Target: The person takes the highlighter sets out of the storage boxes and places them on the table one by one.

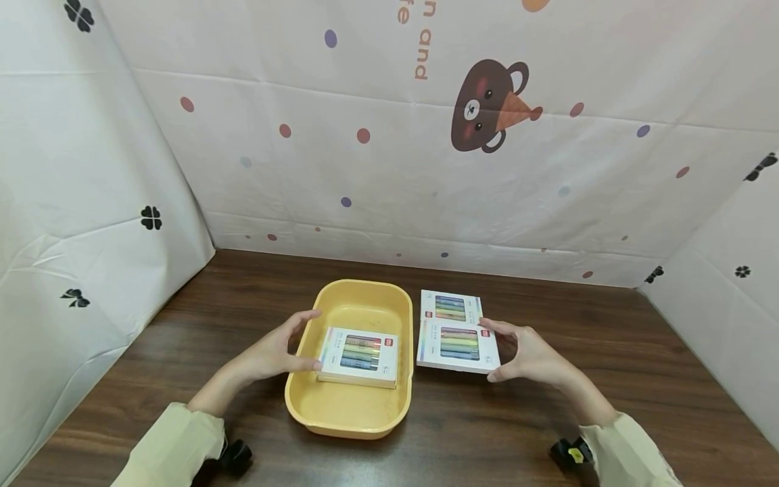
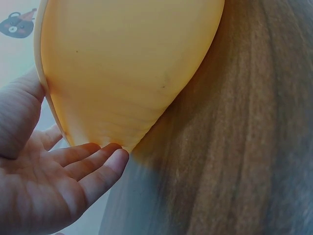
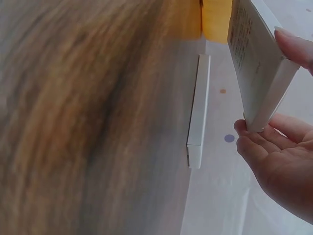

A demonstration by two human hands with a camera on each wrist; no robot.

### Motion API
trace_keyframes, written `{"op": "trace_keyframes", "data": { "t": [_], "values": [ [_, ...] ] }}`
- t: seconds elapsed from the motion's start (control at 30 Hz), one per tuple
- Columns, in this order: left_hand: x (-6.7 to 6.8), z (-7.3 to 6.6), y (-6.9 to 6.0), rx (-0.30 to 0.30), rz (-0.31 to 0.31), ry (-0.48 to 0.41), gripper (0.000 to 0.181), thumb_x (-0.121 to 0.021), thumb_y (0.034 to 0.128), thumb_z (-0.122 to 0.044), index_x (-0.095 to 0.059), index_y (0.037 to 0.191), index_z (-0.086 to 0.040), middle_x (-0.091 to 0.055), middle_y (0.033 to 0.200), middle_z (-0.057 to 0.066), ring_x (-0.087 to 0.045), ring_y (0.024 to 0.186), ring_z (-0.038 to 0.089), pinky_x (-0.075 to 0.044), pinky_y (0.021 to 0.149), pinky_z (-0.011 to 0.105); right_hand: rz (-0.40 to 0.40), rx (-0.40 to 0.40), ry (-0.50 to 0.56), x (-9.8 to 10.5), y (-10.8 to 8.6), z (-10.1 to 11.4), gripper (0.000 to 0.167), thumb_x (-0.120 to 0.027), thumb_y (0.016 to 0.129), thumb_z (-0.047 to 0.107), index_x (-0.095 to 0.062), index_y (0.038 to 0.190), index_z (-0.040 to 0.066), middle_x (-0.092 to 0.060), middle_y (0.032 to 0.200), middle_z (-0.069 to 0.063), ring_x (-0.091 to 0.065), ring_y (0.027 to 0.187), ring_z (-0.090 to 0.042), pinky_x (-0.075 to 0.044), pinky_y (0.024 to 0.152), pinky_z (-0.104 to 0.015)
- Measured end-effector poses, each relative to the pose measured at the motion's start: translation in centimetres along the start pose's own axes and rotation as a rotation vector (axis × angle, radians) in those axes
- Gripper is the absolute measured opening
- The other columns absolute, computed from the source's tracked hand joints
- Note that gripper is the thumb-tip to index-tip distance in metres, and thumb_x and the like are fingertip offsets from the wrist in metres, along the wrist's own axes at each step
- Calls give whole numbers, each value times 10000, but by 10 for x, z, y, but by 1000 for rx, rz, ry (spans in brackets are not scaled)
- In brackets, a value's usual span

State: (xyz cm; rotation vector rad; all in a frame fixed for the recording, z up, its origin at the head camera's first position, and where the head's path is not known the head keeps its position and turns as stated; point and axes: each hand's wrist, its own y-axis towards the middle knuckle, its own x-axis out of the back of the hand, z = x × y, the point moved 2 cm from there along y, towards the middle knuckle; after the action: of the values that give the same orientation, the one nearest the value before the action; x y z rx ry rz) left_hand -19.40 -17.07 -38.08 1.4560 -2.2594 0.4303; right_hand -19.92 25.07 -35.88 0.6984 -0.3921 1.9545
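A yellow tub (image 1: pixel 347 412) holds a white box of coloured pens (image 1: pixel 389 362), lying with its window side up. At the tub's left side, my left hand (image 1: pixel 276 352) has its thumb over the rim and its fingers against the outer wall (image 2: pixel 117 107). My right hand (image 1: pixel 529 355) grips the right edge of another white pen box (image 1: pixel 429 345), thumb on the near corner and fingers at the far one. In the right wrist view this box (image 3: pixel 259 73) is raised off the table. A third box (image 1: pixel 429 301) lies flat behind it, partly covered in the head view.
The brown wooden table (image 1: pixel 608 331) runs back to a white printed cloth (image 1: pixel 395 169), with more cloth at the left and right sides. Black straps with small devices show at both wrists.
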Motion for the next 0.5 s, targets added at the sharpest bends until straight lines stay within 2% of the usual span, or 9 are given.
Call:
{"op": "trace_keyframes", "data": {
  "t": [0.33, 0.5],
  "values": [
    [1, -2, -1, -18, 9, 11, 855, -775, 715, -260, -279, 1394, -102, -265, 1419, 264, -205, 1289, 482, -231, 975, 631, 7, -16, -34, -2, 2, -5, 891, -841, 584, 147, -400, 1331, -56, -443, 1316, -242, -421, 1193, -338, -331, 906, -140],
    [2, -3, -2, -17, 11, 10, 853, -773, 719, -252, -275, 1396, -105, -259, 1419, 270, -197, 1291, 487, -225, 970, 640, 15, -33, -56, -2, 2, -6, 896, -842, 582, 158, -402, 1337, -40, -446, 1315, -238, -422, 1198, -336, -359, 936, -234]
  ]
}}
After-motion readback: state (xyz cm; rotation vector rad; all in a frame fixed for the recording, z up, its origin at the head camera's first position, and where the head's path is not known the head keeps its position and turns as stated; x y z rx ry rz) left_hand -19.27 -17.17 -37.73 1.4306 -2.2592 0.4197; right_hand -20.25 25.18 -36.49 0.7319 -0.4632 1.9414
